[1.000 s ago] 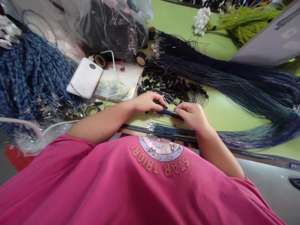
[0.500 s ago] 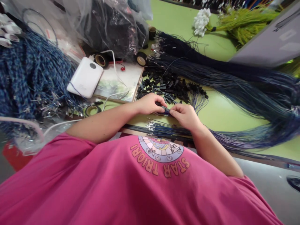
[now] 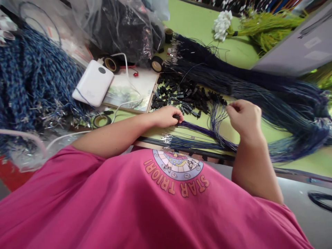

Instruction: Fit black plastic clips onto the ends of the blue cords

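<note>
My left hand (image 3: 169, 116) is closed, its fingers curled round a small black connector (image 3: 176, 117); how many pieces lie in the grip is hidden. A strand of purple-blue wires (image 3: 198, 127) runs rightward from beside those fingertips. My right hand (image 3: 245, 116) is raised over the table with thumb and finger pinched together. Close to its fingertips are thin wires (image 3: 218, 116) that end in black connectors (image 3: 220, 98). What the pinch holds, if anything, is too small to make out. A pile of loose black connector housings (image 3: 181, 95) lies just beyond both hands.
Wires with bare metal ends (image 3: 167, 139) lie along the near table edge. Long dark-blue wire bundles (image 3: 249, 86) stretch to the right. On the left are a white power bank (image 3: 93, 83), a book (image 3: 129, 91), tape rolls (image 3: 157, 64) and twisted blue wires (image 3: 33, 79).
My right hand has left the connector at my left hand and moved right and away from my body, towards the wire ends with connectors. My left hand has stayed nearly in place, fingers more curled.
</note>
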### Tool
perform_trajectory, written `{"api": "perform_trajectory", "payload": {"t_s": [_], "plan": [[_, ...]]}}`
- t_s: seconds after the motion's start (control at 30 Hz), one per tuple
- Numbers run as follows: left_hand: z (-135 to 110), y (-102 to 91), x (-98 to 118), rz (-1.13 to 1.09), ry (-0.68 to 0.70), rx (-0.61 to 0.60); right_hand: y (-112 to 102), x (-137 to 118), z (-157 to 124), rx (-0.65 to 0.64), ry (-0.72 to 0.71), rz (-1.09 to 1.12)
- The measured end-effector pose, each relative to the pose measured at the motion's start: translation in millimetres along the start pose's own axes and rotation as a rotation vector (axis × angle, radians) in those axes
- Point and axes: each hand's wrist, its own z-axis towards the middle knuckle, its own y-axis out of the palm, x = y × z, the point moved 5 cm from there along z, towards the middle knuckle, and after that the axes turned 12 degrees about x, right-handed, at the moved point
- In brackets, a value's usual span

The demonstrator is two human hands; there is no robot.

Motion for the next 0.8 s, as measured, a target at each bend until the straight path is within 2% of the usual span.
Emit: {"api": "perform_trajectory", "payload": {"t_s": [0.1, 0.13, 0.2, 0.27, 0.3, 0.4, 0.43, 0.5, 0.6, 0.73, 0.8], "plan": [[1.0, -1.4, -1.1, -0.222, -0.106, 0.016, 7.7, 30.6, 0.9, -0.125, 0.124, -0.309], [1.2, -2.7, -1.1, -0.313, -0.143, 0.031, 9.0, 32.2, -1.6, -0.157, 0.128, -0.359], [1.6, -6.4, -1.1, -0.474, -0.193, 0.07, 4.8, 19.6, -8.6, -0.106, 0.077, -0.367], [2.1, -10.1, -2.7, -0.577, -0.229, 0.099, -1.1, -11.0, -19.9, -0.034, -0.073, -0.284], [2.7, -11.8, -4.3, -0.612, -0.242, 0.111, -0.8, -30.7, -28.1, -0.06, -0.19, -0.218], [5.5, -16.2, -10.0, -0.752, -0.262, 0.147, 13.6, -89.1, -63.2, -0.354, -0.623, -0.024], [6.7, -17.3, -11.7, -0.817, -0.26, 0.157, 19.6, -101.1, -73.7, -0.434, -0.712, -0.013], [8.8, -18.6, -14.1, -0.939, -0.254, 0.162, 31.2, -112.2, -85.6, -0.511, -0.783, -0.034], [10.2, -19.1, -15.8, -1.034, -0.265, 0.154, 39.1, -107.6, -84.2, -0.545, -0.729, 0.05], [9.0, -19.4, -14.8, -1.058, -0.314, 0.154, 27.2, -88.7, -63.2, -0.651, -0.439, 0.461], [8.0, -19.1, -12.9, -1.039, -0.32, 0.138, 20.2, -88.5, -56.5, -0.737, -0.332, 0.645]]}}
